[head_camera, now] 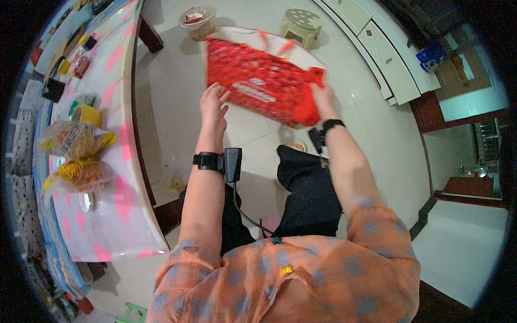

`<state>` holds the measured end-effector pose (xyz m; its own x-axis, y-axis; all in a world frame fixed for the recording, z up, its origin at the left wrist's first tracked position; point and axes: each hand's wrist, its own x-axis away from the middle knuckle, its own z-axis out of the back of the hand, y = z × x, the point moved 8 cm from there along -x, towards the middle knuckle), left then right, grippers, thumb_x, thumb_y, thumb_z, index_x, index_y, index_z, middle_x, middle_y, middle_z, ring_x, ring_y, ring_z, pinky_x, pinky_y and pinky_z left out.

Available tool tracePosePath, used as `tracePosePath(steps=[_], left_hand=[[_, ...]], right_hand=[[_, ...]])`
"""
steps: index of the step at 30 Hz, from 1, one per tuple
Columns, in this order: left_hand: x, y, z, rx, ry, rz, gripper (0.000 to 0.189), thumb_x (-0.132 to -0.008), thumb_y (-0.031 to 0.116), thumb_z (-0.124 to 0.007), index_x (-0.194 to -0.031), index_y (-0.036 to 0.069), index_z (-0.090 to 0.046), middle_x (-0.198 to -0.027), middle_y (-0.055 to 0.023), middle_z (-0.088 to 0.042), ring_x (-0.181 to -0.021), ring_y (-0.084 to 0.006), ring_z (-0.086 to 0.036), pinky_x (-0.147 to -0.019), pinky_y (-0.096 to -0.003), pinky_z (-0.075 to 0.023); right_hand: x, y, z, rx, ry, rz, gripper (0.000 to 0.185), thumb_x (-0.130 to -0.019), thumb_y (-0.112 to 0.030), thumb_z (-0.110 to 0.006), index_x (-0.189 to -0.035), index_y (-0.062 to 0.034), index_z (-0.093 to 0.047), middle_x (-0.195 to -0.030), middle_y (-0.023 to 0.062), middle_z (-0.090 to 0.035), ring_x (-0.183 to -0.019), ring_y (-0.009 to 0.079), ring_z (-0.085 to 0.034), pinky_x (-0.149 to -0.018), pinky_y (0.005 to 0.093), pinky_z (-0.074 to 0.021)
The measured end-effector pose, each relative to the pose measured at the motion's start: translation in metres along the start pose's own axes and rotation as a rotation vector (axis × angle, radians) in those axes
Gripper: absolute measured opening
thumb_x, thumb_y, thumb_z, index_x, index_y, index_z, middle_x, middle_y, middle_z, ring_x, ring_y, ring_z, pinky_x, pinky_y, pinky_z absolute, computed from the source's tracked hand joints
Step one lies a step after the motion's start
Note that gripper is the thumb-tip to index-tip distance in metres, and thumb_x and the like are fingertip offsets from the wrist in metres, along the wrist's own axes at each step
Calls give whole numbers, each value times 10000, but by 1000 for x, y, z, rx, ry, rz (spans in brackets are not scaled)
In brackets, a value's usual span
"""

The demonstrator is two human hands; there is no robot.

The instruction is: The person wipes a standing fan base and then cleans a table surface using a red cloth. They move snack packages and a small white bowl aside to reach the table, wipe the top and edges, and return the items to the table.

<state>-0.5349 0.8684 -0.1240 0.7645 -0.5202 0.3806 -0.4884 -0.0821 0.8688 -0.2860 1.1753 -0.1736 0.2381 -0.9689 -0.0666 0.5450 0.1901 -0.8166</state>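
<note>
A red printed shopping bag point(258, 76) with a pale inside and red handles hangs before me above the floor, slightly blurred. White writing marks its front. My right hand point(323, 97) grips the bag's right side, where plain red material bunches up; some of its fingers are hidden behind that. My left hand point(215, 99) is raised at the bag's lower left corner, fingers spread and holding nothing; whether the fingertips touch the bag I cannot tell. Both wrists wear black straps with dark devices, and a cable runs from the left one.
Left stands a table point(109, 226) with a pink-patterned cover, bearing plastic food bags point(80, 139) and yellow tape point(87, 114). Beyond the shopping bag are a wastebasket point(198, 24) and a plastic stool point(301, 26). A white cabinet point(387, 60) lines the right.
</note>
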Motion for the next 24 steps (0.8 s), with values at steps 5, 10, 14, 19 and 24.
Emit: tracePosePath(steps=[5, 10, 14, 19, 24], left_hand=[[14, -6, -22, -123, 15, -28, 526, -951, 265, -575, -1432, 78, -472, -1358, -97, -581, -1197, -219, -601, -1008, -449, -360], [20, -22, -36, -242, -55, 0, 516, -953, 262, -565, -1429, 79, -485, -1356, -94, -582, -1198, -213, -600, -1018, -446, -351], [29, -40, -57, -350, -139, 33, 510, -957, 270, -553, -1426, 77, -491, -1357, -95, -584, -1191, -208, -603, -1015, -441, -350], [44, -40, -70, -462, -246, -33, 543, -959, 289, -561, -1451, 75, -474, -1375, -122, -574, -1219, -244, -594, -1047, -441, -388], [51, -28, -64, -485, -284, -79, 536, -939, 241, -597, -1416, 20, -496, -1315, -154, -601, -1132, -228, -618, -1004, -383, -452]], right_hand=[[-12, 68, 117, 292, 244, 2, 400, -816, -326, -715, -1070, -20, -670, -961, 227, -713, -931, 388, -690, -844, 462, -532], [1, 76, 115, 159, 0, 33, 466, -804, -383, -702, -1097, -23, -668, -992, 237, -714, -952, 407, -683, -854, 449, -537], [4, 36, 96, 235, -72, 165, 446, -806, -370, -699, -1128, -62, -679, -1028, 225, -716, -988, 388, -686, -898, 447, -533], [26, -11, 65, 285, -201, 184, 505, -825, -383, -692, -1211, -59, -662, -1061, 213, -720, -1014, 363, -687, -914, 417, -527], [56, -51, 21, 210, -369, 278, 527, -797, -389, -700, -1192, -42, -661, -1078, 243, -706, -1028, 394, -678, -927, 447, -526]])
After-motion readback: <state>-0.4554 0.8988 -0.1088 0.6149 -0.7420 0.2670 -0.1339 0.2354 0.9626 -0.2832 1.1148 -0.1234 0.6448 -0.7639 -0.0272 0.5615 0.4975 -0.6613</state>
